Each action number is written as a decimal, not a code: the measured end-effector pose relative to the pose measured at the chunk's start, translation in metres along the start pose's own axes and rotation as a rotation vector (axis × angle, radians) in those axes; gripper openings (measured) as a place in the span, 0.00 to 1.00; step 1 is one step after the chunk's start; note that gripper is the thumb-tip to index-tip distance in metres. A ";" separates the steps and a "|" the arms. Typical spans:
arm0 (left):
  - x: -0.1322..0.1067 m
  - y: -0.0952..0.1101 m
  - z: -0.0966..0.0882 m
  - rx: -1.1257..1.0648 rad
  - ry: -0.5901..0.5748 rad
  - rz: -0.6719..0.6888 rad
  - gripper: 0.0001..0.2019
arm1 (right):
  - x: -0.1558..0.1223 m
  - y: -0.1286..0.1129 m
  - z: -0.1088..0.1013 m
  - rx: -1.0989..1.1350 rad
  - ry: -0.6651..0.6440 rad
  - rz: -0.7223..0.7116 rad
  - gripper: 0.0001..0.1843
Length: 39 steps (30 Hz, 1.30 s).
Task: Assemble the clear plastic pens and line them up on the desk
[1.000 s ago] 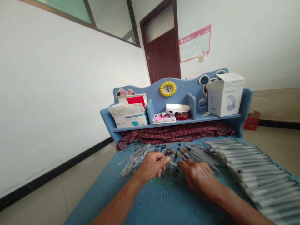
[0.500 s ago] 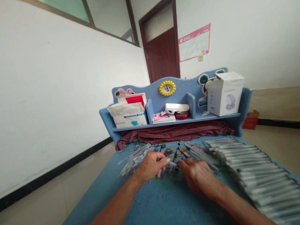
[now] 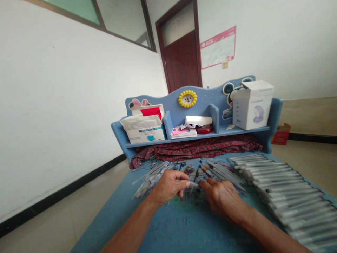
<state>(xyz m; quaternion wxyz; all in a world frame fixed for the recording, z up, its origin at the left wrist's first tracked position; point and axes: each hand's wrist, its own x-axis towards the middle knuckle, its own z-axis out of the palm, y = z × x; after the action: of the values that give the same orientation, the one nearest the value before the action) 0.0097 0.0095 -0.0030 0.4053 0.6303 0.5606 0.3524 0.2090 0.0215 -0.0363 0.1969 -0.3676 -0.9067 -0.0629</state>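
My left hand (image 3: 172, 186) is closed, pinching a clear pen barrel (image 3: 194, 184) between thumb and fingers. The barrel's far end reaches the fingertips of my right hand (image 3: 222, 196), which are pressed together; whatever they hold is hidden. A small dark piece shows just below that end. To the left lies a loose pile of clear pen barrels (image 3: 150, 179), partly behind my left hand. More clear barrels (image 3: 222, 174) lie fanned out beyond my right hand. Small dark pen parts (image 3: 197, 173) are scattered between these piles.
A long stack of pens (image 3: 292, 196) covers the right side of the blue table (image 3: 173, 232). Along the back stands a blue shelf (image 3: 168, 124) with a mask box (image 3: 147, 134), a red round tin (image 3: 204, 130) and a white carton (image 3: 252, 109). Checked cloth (image 3: 195, 148) lies beneath it.
Both hands stay nearly in place, with the barrel still between them. The left hand has shifted very slightly; the piles look unchanged.
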 end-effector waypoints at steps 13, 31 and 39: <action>-0.001 0.007 0.002 0.092 0.035 -0.005 0.16 | 0.000 0.000 -0.001 0.017 -0.009 0.006 0.12; -0.001 0.004 0.001 0.009 -0.010 0.032 0.11 | 0.000 0.002 -0.001 0.042 -0.024 0.010 0.12; 0.001 0.000 0.010 0.022 0.068 0.037 0.17 | 0.002 0.011 -0.003 -0.003 0.004 0.116 0.11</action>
<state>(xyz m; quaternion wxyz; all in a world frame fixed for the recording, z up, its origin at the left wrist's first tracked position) 0.0188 0.0097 -0.0067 0.3724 0.6326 0.5664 0.3747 0.2157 0.0298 -0.0326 0.2014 -0.4199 -0.8834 -0.0533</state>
